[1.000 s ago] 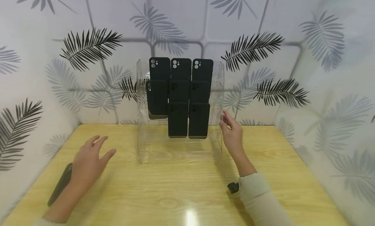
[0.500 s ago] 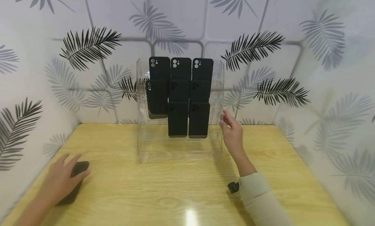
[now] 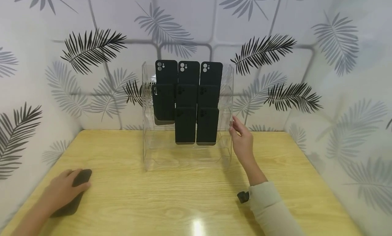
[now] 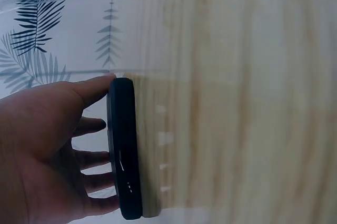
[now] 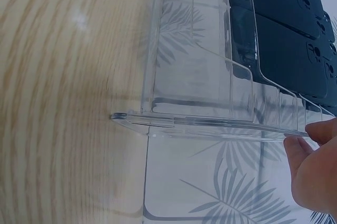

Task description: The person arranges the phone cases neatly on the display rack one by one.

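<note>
At the left of the table, my left hand (image 3: 61, 191) spans a black phone case (image 3: 80, 181) from above. My thumb is at the case's right edge and the fingers reach over toward its far left side. In the left wrist view the case (image 4: 125, 150) lies close against the wood; some fingertips are partly hidden. My right hand (image 3: 242, 139) pinches the side panel edge of a clear acrylic display stand (image 3: 171, 157) between thumb and fingers, also visible in the right wrist view. Several black phone cases (image 3: 185, 127) stand in rows on the stand.
The stand is upright on the wood-grain table (image 3: 147, 202). A small black object (image 3: 243, 197) sits at the right sleeve's cuff. Leaf-patterned walls (image 3: 260, 18) enclose the table's back and sides.
My left hand has moved left and down from above the table and come down onto the loose phone case. My right hand keeps its hold on the stand.
</note>
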Motion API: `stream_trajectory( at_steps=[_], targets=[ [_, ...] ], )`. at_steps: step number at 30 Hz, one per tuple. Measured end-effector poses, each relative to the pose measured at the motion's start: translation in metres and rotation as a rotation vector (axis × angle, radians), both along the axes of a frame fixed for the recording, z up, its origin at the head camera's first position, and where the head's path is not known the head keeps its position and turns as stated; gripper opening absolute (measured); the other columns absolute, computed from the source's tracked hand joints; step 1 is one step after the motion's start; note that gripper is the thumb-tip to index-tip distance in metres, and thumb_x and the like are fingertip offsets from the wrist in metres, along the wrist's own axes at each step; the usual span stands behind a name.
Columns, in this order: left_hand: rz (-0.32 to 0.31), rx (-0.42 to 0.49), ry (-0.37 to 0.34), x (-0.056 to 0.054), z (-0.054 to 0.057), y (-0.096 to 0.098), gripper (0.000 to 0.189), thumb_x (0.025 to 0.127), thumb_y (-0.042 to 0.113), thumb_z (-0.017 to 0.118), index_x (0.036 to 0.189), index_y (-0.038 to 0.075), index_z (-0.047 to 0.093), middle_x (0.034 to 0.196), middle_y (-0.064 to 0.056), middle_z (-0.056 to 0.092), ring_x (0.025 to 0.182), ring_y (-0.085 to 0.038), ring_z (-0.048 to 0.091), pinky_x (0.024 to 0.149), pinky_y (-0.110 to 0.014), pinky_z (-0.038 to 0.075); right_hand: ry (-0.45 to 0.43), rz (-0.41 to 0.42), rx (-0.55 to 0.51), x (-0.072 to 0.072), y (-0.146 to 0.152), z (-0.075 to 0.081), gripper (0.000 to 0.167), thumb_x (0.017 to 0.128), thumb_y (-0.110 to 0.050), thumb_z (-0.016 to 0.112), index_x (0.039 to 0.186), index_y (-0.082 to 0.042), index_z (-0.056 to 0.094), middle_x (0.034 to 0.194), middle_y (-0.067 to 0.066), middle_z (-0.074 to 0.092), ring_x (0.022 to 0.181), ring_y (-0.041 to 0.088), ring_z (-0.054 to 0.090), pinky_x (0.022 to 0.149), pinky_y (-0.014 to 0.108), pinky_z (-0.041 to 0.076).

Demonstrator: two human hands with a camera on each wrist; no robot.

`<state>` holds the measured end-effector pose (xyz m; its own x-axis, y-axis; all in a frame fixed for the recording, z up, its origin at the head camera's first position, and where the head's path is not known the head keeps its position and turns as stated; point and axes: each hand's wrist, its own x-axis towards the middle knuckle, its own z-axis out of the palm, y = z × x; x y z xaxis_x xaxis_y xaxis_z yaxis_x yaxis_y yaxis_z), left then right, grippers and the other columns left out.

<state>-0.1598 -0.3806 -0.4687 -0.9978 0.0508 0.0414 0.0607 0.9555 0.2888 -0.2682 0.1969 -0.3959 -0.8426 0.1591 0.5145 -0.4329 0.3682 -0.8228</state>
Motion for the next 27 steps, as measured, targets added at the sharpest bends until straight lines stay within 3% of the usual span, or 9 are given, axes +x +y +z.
stream_trajectory(
  at_steps=[4,8,11,20,24,27],
  targets=[
    [0.018,-0.019,-0.018,-0.003,0.001,0.001,0.089,0.096,0.062,0.055,0.144,-0.011,0.040,0.138,-0.049,0.034,0.115,-0.074,0.038,0.085,-0.083,0.038,0.010,0.000,-0.006,0.000,0.002,0.001,0.045,0.100,-0.005,0.061,0.145,-0.007,0.055,0.131,0.022,0.063,0.120,0.033,0.063,0.089,0.005,0.048],
    [0.037,-0.044,-0.051,-0.007,0.003,0.004,0.092,0.095,0.068,0.051,0.146,-0.008,0.038,0.143,-0.047,0.031,0.117,-0.074,0.036,0.082,-0.085,0.038,0.016,0.005,-0.013,-0.001,0.003,0.000,0.045,0.100,-0.005,0.061,0.145,-0.008,0.056,0.131,0.022,0.064,0.119,0.033,0.063,0.087,0.002,0.047],
    [0.031,-0.063,-0.052,-0.007,0.003,0.006,0.088,0.096,0.065,0.052,0.144,-0.008,0.041,0.141,-0.044,0.037,0.115,-0.073,0.038,0.080,-0.084,0.040,0.017,0.011,-0.011,-0.001,0.002,-0.001,0.046,0.100,-0.004,0.061,0.145,-0.008,0.056,0.131,0.022,0.064,0.118,0.033,0.064,0.086,0.002,0.047],
    [-0.035,0.001,0.117,-0.005,0.003,0.011,0.065,0.091,0.034,0.071,0.131,-0.014,0.053,0.126,-0.050,0.047,0.112,-0.071,0.044,0.092,-0.076,0.034,0.025,0.007,-0.016,-0.002,-0.001,-0.001,0.045,0.099,-0.003,0.062,0.144,-0.003,0.056,0.128,0.025,0.064,0.116,0.037,0.065,0.085,0.003,0.048],
    [-0.035,0.050,0.212,-0.006,0.004,0.015,0.063,0.087,0.027,0.076,0.131,-0.012,0.053,0.126,-0.051,0.045,0.111,-0.071,0.045,0.091,-0.076,0.033,0.018,-0.001,-0.005,-0.002,-0.001,-0.001,0.045,0.099,-0.004,0.062,0.144,-0.005,0.056,0.129,0.023,0.065,0.115,0.034,0.065,0.085,0.003,0.048],
    [-0.026,0.099,0.236,-0.008,0.009,0.020,0.064,0.088,0.027,0.075,0.134,-0.011,0.050,0.129,-0.052,0.041,0.114,-0.072,0.041,0.094,-0.078,0.031,0.013,-0.006,-0.010,-0.001,0.001,-0.001,0.045,0.099,-0.005,0.062,0.144,-0.007,0.057,0.129,0.022,0.065,0.115,0.033,0.065,0.085,0.003,0.048]
  ],
)
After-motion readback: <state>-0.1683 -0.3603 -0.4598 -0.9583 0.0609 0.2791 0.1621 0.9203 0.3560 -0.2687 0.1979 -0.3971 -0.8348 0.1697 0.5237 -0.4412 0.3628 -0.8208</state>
